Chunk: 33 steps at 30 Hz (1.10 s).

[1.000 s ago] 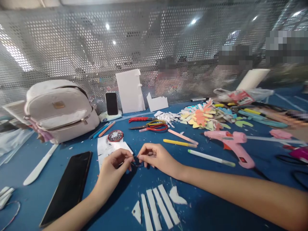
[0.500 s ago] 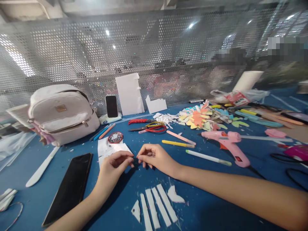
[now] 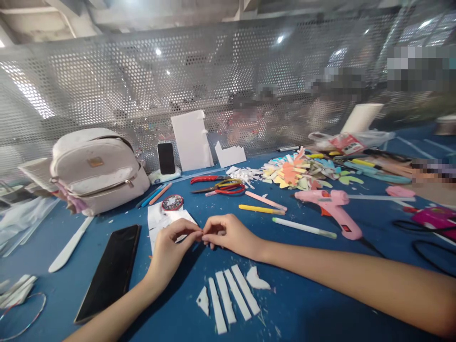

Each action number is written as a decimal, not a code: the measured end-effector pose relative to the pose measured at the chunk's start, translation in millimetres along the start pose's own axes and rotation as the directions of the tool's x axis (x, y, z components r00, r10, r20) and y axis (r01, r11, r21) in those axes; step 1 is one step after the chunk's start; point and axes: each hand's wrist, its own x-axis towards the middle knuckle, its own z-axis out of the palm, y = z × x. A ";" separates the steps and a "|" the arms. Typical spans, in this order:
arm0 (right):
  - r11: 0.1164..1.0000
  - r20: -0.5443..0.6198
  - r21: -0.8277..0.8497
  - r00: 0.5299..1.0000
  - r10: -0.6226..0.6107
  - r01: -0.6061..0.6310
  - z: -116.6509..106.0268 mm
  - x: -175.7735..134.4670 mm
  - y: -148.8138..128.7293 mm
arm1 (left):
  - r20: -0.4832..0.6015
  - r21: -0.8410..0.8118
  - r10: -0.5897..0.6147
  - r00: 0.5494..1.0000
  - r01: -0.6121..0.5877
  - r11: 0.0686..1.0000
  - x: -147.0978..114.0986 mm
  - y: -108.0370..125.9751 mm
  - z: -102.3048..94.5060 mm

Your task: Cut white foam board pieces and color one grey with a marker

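Blue table (image 3: 292, 308) | perforated metal screen (image 3: 213, 71) behind | hands (image 3: 177, 240) (image 3: 230, 235) pinched closed, contents indiscernible

No writing was legible: the backpack's metal plate (image 3: 95, 162) and the red-and-white packet (image 3: 347, 143) were too small or blurred.

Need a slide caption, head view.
Left hand and right hand, both pinched, meet over a blue table beyond four white strips; pink glue gun at right.

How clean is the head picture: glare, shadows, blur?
All in the head view: bright spots glare on the mesh panel; a soft shadow falls on the blue table beside the left hand; what lies behind the mesh is blurred; the right forearm looks stretched toward the edge.
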 end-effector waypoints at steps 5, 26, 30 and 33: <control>0.993 0.007 -0.109 0.999 -0.044 0.044 -2.4 -1.0 -11.1 | -0.010 0.065 0.085 0.996 -0.084 0.994 0.1 16.1 -3.9; 0.990 0.227 -0.124 0.973 -0.036 0.065 11.0 -48.4 -44.8 | 0.326 -0.444 -0.076 0.942 0.223 0.868 -12.0 74.7 -26.4; 0.982 0.226 -0.179 0.974 -0.018 0.059 17.4 -46.8 -38.1 | 0.393 -0.335 -0.055 0.918 0.199 0.921 -8.7 81.3 -34.4; 0.993 0.223 -0.111 0.975 -0.005 0.031 23.9 -43.2 -33.1 | 0.412 -0.275 -0.058 0.909 0.185 0.944 -7.8 84.4 -41.5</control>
